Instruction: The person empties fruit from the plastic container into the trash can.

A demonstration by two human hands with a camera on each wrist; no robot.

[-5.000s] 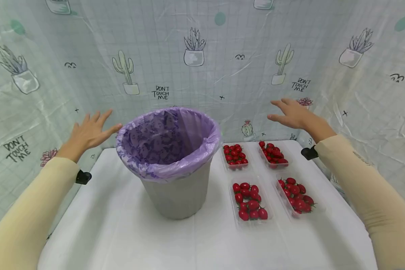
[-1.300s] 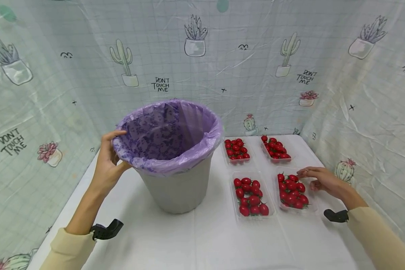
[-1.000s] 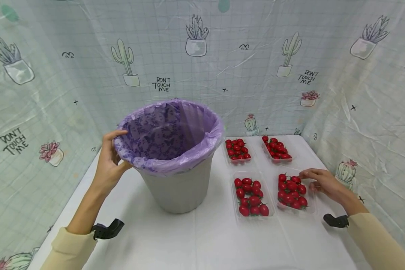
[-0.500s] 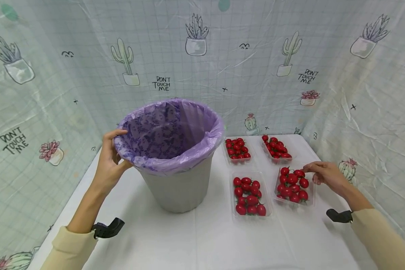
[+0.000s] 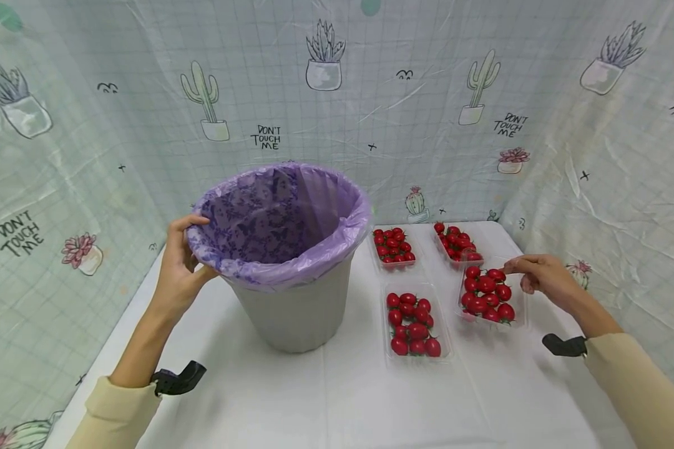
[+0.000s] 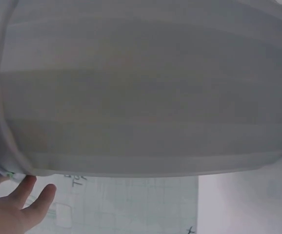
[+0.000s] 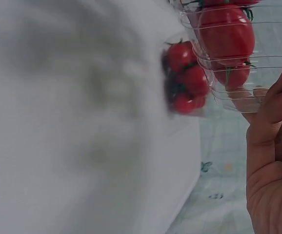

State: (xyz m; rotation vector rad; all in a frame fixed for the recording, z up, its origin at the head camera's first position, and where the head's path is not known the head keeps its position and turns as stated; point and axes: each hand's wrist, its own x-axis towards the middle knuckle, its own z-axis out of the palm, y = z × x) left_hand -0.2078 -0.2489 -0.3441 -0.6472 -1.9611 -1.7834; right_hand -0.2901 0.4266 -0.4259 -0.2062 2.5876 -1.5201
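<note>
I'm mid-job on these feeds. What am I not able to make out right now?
Floor of the bin, head view: hidden by its own near side.
Left hand, left wrist view: partly cut off by the left and bottom edges.
Right hand, right wrist view: partly cut off by the right edge.
Tray it holds, right wrist view: cut off by the top edge.

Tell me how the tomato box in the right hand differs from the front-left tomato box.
The held box is pinched at its edge by the right hand and appears raised; the front-left box rests on the table, untouched. In the head view, the held box overlaps the back-right box, while the front-left box overlaps no other box. Both are clear plastic and hold small red tomatoes.
</note>
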